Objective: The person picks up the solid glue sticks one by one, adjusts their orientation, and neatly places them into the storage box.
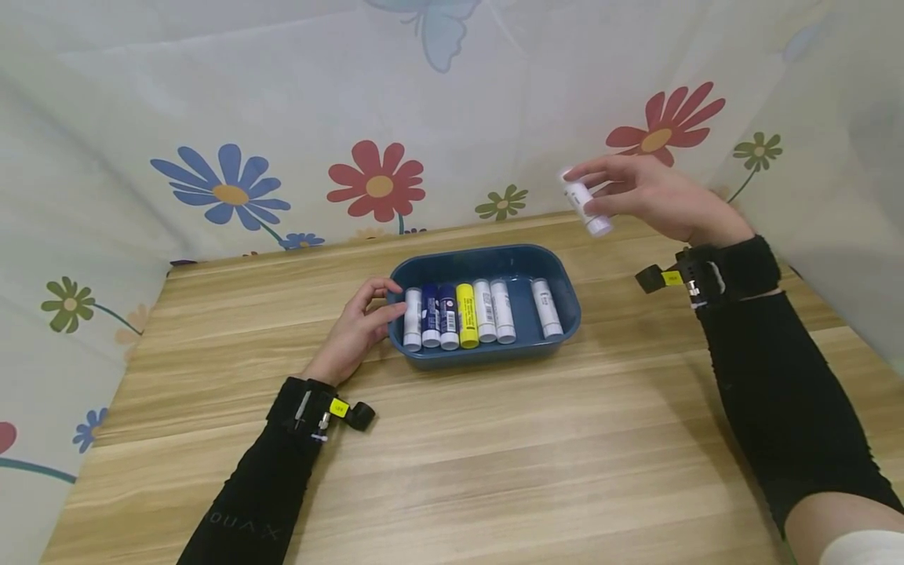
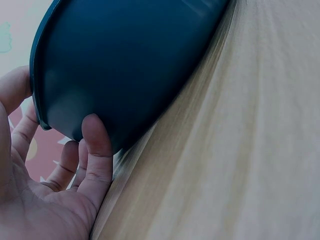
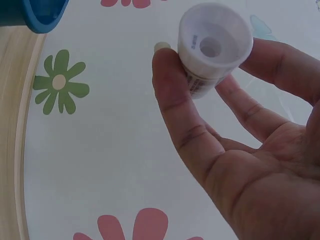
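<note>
My right hand (image 1: 646, 192) pinches a white glue stick (image 1: 579, 200) between thumb and fingers, above the table and beyond the tray's far right corner. The stick is tilted; in the right wrist view its hollow white end (image 3: 215, 42) faces the camera. My left hand (image 1: 360, 329) grips the left end of a dark blue tray (image 1: 483, 361), with fingers at its rim and outer wall (image 2: 120, 70). Several glue sticks stand side by side in the tray: white, dark blue, a yellow one (image 1: 467, 315) and more white. A white one (image 1: 546, 308) stands apart on the right, past a gap.
The tray sits on a wood-grain table (image 1: 494, 455), towards its back edge. Behind the table hangs a white cloth (image 1: 282, 102) printed with flowers, which also runs along both sides. Each wrist wears a black strap with a small camera (image 1: 651, 278).
</note>
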Available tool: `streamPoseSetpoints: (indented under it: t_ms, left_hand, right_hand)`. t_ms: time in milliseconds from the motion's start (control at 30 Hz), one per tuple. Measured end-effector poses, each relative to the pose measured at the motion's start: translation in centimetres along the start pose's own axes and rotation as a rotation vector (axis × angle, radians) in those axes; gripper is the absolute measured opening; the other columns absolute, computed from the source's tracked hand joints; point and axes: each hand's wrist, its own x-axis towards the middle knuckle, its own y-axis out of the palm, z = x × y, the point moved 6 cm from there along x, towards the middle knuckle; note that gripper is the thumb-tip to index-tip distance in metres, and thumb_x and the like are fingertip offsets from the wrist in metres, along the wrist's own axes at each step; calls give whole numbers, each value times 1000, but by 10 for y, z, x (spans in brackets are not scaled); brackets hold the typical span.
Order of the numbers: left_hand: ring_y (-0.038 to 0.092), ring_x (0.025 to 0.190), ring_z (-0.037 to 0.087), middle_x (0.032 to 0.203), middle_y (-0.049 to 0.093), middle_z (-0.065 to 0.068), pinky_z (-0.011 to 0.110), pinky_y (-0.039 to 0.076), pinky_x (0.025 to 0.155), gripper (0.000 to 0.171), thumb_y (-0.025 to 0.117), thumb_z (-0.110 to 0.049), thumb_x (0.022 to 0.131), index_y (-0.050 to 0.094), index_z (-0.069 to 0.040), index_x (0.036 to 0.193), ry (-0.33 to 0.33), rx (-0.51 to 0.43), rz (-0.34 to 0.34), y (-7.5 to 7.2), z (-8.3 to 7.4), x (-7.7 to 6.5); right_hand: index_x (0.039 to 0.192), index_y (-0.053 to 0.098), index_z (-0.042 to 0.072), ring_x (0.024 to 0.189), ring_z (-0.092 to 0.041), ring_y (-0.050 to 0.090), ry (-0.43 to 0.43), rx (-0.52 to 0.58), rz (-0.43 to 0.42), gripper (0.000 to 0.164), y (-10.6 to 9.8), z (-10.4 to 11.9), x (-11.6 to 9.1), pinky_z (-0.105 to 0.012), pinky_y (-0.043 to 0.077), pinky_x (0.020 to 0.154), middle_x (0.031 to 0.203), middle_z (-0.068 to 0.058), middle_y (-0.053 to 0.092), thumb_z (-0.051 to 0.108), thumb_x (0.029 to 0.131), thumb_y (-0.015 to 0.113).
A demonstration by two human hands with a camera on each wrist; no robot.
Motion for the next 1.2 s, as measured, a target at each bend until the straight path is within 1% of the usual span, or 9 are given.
streamPoseSetpoints:
  t_ms: [133, 233, 400, 533, 600, 667, 767, 967, 1200]
  left_hand:
    - [44, 110, 31, 124, 32, 14, 34, 47, 83, 36, 59, -25, 91, 43, -11, 120, -5, 2, -3, 0, -1, -1]
    - [43, 110, 31, 125, 32, 14, 34, 46, 83, 39, 59, -25, 91, 41, -8, 122, -5, 5, -6, 1, -1, -1]
    - [43, 110, 31, 125, 32, 15, 34, 46, 84, 44, 58, -25, 91, 39, -4, 124, -9, 11, -8, 0, 0, 0]
    - [43, 110, 30, 125, 32, 13, 34, 46, 84, 41, 58, -25, 91, 40, -7, 123, -19, 11, -13, -5, 11, 6]
    - [43, 111, 30, 125, 32, 12, 35, 47, 83, 39, 59, -25, 90, 42, -10, 122, -21, 10, -17, -8, 17, 8]
    - [43, 111, 29, 125, 33, 11, 35, 47, 83, 39, 60, -27, 90, 43, -13, 122, -20, 6, -19, -10, 20, 10]
    - [43, 111, 29, 126, 32, 10, 35, 47, 83, 40, 61, -29, 89, 43, -14, 122, -13, -2, -20, -10, 21, 10]
    - [44, 110, 31, 124, 32, 12, 34, 48, 82, 43, 62, -31, 88, 43, -12, 122, 4, -18, -15, -9, 21, 10]
    - [44, 110, 30, 124, 33, 10, 36, 48, 83, 43, 64, -34, 86, 45, -15, 120, -5, -6, -25, -9, 21, 10]
  right_hand:
    - [131, 48, 25, 104, -27, 42, -5, 14, 20, 47, 5, 3, 1, -27, 48, 76, 125, -4, 46, 26, 86, 65]
    - [130, 49, 26, 105, -26, 41, 0, 25, 32, 48, 9, 5, 2, -31, 47, 79, 126, -2, 45, 27, 86, 66]
    - [129, 49, 28, 104, -24, 43, -8, -10, 26, 47, 14, 11, 2, -31, 47, 78, 124, -1, 47, 28, 85, 66]
    - [128, 50, 28, 104, -24, 43, -12, -2, 43, 46, 19, 15, 2, -32, 48, 78, 123, -1, 47, 29, 85, 66]
    - [128, 50, 27, 104, -24, 43, -13, 26, 65, 46, 23, 17, 3, -33, 48, 79, 123, -1, 47, 28, 85, 66]
    - [128, 50, 27, 105, -24, 44, -19, 53, 83, 46, 27, 19, 3, -35, 48, 80, 123, -2, 47, 27, 86, 66]
    - [128, 50, 26, 104, -24, 45, -30, 76, 99, 45, 33, 21, 4, -36, 49, 81, 123, -2, 47, 26, 86, 66]
    - [126, 50, 28, 103, -22, 48, -35, 59, 127, 45, 44, 24, 6, -36, 49, 80, 120, -1, 49, 29, 85, 66]
    - [128, 49, 24, 101, -24, 49, -58, 85, 169, 45, 55, 30, 7, -35, 48, 81, 119, -4, 49, 24, 86, 66]
